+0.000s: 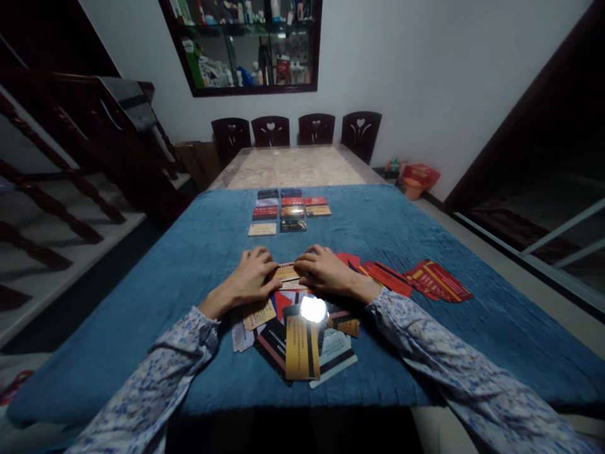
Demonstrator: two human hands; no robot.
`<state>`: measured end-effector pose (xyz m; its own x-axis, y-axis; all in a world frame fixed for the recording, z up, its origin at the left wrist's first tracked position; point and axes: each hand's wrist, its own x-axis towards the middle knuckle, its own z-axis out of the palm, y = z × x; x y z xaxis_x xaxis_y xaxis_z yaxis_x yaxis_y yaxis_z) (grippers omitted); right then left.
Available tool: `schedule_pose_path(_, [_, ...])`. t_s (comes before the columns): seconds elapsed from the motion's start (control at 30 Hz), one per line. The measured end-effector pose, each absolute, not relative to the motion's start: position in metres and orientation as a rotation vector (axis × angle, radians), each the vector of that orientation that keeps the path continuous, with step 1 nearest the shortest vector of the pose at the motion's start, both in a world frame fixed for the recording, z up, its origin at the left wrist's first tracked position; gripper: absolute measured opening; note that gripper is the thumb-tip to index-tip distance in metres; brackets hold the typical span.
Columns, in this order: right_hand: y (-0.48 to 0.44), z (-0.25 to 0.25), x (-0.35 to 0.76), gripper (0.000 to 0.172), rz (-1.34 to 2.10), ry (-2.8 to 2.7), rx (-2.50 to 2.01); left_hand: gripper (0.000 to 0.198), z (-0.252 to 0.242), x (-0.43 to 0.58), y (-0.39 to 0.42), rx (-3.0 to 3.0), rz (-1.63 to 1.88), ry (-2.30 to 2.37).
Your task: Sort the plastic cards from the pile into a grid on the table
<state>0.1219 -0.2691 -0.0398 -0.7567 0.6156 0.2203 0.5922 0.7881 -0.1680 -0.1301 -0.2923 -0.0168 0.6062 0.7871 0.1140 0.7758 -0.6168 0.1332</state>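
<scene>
My left hand (251,275) and my right hand (327,272) rest on the cloth with fingers curled round opposite ends of some gold cards (285,272). The hands cover the ends of these cards, so their number is hidden. Just in front of my body lies a loose heap of mixed cards, with a gold card (302,350) on top, a silver-grey card (335,356) to its right and a dark card (273,347) to its left. A bright glare hides part of the heap. Red cards (438,281) spread out to the right of my right hand.
Beyond my hands, small card piles stand in rows, among them a black card pile (293,225) and a cream card pile (262,229). A blue cloth (189,252) covers the near part of the table (293,165). Dark chairs (316,130) stand at the far end.
</scene>
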Motion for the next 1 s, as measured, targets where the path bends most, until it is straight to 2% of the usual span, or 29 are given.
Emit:
schedule_pose_path(0.43, [-0.269, -0.052, 0.123, 0.023, -0.088, -2.636, -0.795, 0.023, -0.014, -0.128, -0.294, 2.783, 0.279, 1.274])
schedule_pose_path(0.63, [-0.266, -0.055, 0.124, 0.016, -0.178, -2.574, -0.733, 0.027, -0.013, -0.13, -0.292, 2.757, 0.352, 1.237])
schedule_pose_path(1.0, [-0.26, -0.056, 0.125, 0.027, -0.176, -2.499, -0.858, 0.026, -0.019, -0.132, -0.276, 2.776, 0.466, 1.196])
